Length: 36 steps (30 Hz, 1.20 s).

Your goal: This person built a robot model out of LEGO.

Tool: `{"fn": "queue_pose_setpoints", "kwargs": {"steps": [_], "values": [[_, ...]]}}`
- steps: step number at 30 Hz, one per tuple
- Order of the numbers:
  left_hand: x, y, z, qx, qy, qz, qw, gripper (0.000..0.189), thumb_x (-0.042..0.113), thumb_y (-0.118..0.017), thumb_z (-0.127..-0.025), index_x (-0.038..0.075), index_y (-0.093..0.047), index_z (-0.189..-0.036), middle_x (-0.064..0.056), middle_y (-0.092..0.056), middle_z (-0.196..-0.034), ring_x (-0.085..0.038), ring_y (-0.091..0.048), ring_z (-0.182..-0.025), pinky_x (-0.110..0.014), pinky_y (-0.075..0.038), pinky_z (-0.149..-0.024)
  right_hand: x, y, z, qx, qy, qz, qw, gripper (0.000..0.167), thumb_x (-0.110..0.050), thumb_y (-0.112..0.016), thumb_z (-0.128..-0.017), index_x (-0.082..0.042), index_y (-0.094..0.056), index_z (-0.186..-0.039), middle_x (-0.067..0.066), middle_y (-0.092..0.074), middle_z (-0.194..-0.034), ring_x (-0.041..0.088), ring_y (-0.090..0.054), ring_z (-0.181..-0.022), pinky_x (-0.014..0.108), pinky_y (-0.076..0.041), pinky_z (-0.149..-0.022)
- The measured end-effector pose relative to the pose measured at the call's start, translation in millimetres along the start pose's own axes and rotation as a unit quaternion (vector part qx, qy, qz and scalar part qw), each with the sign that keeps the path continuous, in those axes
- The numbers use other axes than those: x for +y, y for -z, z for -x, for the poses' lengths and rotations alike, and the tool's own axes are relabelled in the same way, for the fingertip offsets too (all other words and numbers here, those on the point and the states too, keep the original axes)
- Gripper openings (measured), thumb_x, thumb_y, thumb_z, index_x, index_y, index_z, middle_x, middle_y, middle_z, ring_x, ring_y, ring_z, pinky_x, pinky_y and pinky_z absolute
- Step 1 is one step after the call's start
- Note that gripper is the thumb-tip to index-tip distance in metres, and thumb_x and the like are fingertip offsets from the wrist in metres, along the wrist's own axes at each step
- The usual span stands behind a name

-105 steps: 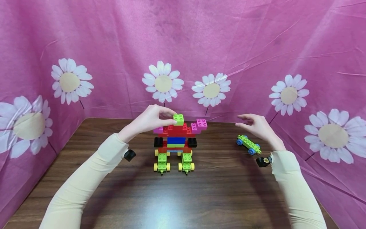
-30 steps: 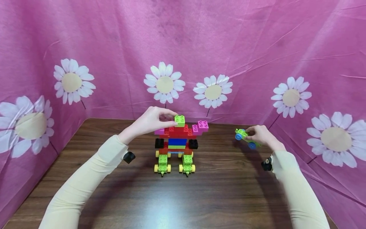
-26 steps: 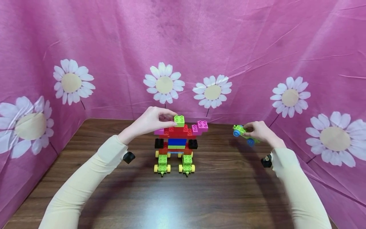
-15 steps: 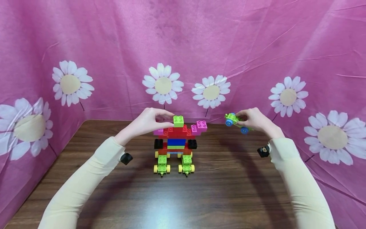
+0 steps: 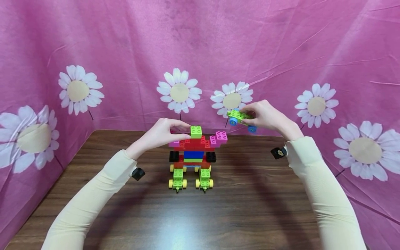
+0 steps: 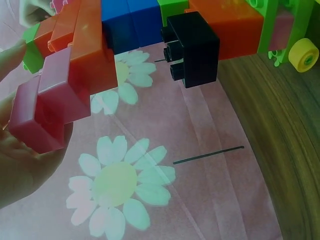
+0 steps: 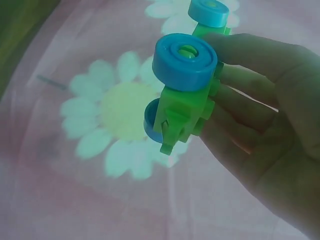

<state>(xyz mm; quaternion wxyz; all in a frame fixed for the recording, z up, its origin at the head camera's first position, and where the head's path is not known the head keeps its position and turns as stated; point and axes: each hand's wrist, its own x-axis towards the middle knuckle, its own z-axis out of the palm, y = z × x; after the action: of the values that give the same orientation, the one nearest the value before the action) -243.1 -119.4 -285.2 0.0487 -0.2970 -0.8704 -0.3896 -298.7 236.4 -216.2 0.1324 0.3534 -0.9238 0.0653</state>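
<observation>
On the table stands a figure of toy bricks (image 5: 193, 155), with red and blue body, black and pink side bricks and two green wheeled feet. A light green brick (image 5: 196, 131) tops it. My left hand (image 5: 158, 134) is at that brick's left side, thumb and finger spread, fingertips right at its edge. In the left wrist view, pink bricks (image 6: 52, 95) partly cover this hand. My right hand (image 5: 266, 115) pinches a green toy car base with blue wheels (image 5: 238, 115), raised above the table to the figure's right. Its studs face the fingers in the right wrist view (image 7: 192, 107).
The brown wooden table (image 5: 200, 215) is enclosed by a pink cloth (image 5: 131, 69) printed with large white daisies. Black wrist cameras (image 5: 138, 173) are strapped under both sleeves. A pink brick (image 5: 221, 136) juts from the figure's right side.
My right hand has taken hold of the car base, lifted it off the table and carried it left towards the figure. My left thumb has slipped left off the top brick's front.
</observation>
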Motion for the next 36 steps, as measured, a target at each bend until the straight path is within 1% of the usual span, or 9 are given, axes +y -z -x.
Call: {"fn": "queue_pose_setpoints", "kwargs": {"steps": [5, 9, 13, 18, 23, 26, 30, 33, 36], "values": [[-1.6, 0.0, 1.0, 0.007, -0.009, -0.007, 0.9999, 0.039, 0.030, -0.077, -0.086, 0.012, -0.071, -0.120, -0.005, -0.076, -0.112, -0.019, -0.071, -0.104, -0.039, -0.056, -0.093, -18.5, 9.2, -11.3, 0.015, 0.048, 0.002, 0.9987, 0.019, -0.014, -0.079, -0.083, -0.010, -0.074, -0.100, -0.002, -0.067, -0.077, 0.011, -0.054, -0.068, 0.025, -0.045, -0.065], [-4.1, 0.7, 3.1, 0.007, -0.009, -0.011, 0.9999, 0.038, 0.031, -0.076, -0.087, 0.013, -0.071, -0.121, -0.006, -0.076, -0.112, -0.020, -0.071, -0.105, -0.035, -0.056, -0.086, -33.3, 13.6, -19.9, 0.021, 0.100, -0.003, 0.9948, 0.013, -0.014, -0.079, -0.083, -0.012, -0.070, -0.092, -0.001, -0.061, -0.076, 0.013, -0.052, -0.069, 0.025, -0.043, -0.066], [-7.5, 2.5, 7.1, 0.007, -0.002, -0.013, 0.9999, 0.040, 0.032, -0.076, -0.086, 0.014, -0.071, -0.122, -0.006, -0.075, -0.114, -0.022, -0.069, -0.110, -0.039, -0.054, -0.089, -49.1, 15.7, -27.9, 0.018, 0.144, -0.017, 0.9892, 0.014, -0.014, -0.079, -0.083, -0.010, -0.071, -0.094, 0.002, -0.061, -0.082, 0.014, -0.053, -0.074, 0.028, -0.045, -0.068], [-13.4, 4.3, 12.6, 0.007, 0.005, -0.013, 0.9999, 0.043, 0.034, -0.080, -0.083, 0.016, -0.071, -0.121, -0.002, -0.075, -0.115, -0.018, -0.068, -0.109, -0.040, -0.055, -0.091, -68.5, 18.2, -35.7, 0.000, 0.151, -0.027, 0.9882, 0.027, -0.016, -0.079, -0.083, -0.008, -0.075, -0.109, 0.002, -0.073, -0.090, 0.011, -0.062, -0.076, 0.031, -0.052, -0.071], [-17.4, 5.6, 19.2, 0.002, 0.020, 0.001, 0.9998, 0.047, 0.033, -0.082, -0.081, 0.016, -0.070, -0.123, -0.002, -0.074, -0.118, -0.017, -0.068, -0.103, -0.035, -0.057, -0.087, -84.1, 18.6, -42.5, -0.022, 0.157, -0.044, 0.9864, 0.024, -0.017, -0.076, -0.086, -0.009, -0.074, -0.108, 0.000, -0.074, -0.088, 0.009, -0.064, -0.072, 0.027, -0.053, -0.069], [-18.0, 6.5, 23.3, -0.002, 0.029, -0.001, 0.9996, 0.050, 0.031, -0.082, -0.081, 0.016, -0.068, -0.127, -0.004, -0.072, -0.122, -0.017, -0.066, -0.102, -0.033, -0.058, -0.086, -91.7, 16.9, -45.8, -0.018, 0.166, -0.029, 0.9856, 0.025, -0.020, -0.077, -0.085, -0.011, -0.075, -0.109, -0.001, -0.075, -0.089, 0.009, -0.068, -0.074, 0.028, -0.054, -0.068], [-18.3, 7.5, 26.8, 0.000, 0.035, -0.014, 0.9993, 0.054, 0.029, -0.082, -0.081, 0.015, -0.066, -0.130, -0.007, -0.071, -0.122, -0.019, -0.065, -0.100, -0.031, -0.056, -0.083, -101.0, 13.1, -50.3, -0.028, 0.177, -0.020, 0.9837, 0.027, -0.022, -0.077, -0.086, -0.010, -0.075, -0.111, 0.002, -0.077, -0.097, 0.012, -0.071, -0.082, 0.032, -0.058, -0.075], [-19.4, 7.9, 28.2, 0.001, 0.040, -0.018, 0.9991, 0.056, 0.029, -0.083, -0.080, 0.014, -0.065, -0.131, -0.008, -0.071, -0.119, -0.020, -0.064, -0.096, -0.031, -0.056, -0.081, -108.2, 10.6, -53.6, -0.052, 0.178, -0.038, 0.9819, 0.030, -0.021, -0.076, -0.087, -0.008, -0.074, -0.113, 0.005, -0.077, -0.102, 0.015, -0.071, -0.088, 0.034, -0.059, -0.083], [-21.7, 7.7, 29.4, 0.000, 0.040, -0.017, 0.9990, 0.057, 0.029, -0.083, -0.080, 0.014, -0.064, -0.131, -0.008, -0.071, -0.119, -0.020, -0.065, -0.095, -0.031, -0.057, -0.080, -114.3, 8.9, -56.0, -0.064, 0.178, -0.044, 0.9809, 0.032, -0.022, -0.076, -0.087, -0.007, -0.073, -0.115, 0.005, -0.076, -0.105, 0.015, -0.072, -0.090, 0.034, -0.059, -0.086]]}}
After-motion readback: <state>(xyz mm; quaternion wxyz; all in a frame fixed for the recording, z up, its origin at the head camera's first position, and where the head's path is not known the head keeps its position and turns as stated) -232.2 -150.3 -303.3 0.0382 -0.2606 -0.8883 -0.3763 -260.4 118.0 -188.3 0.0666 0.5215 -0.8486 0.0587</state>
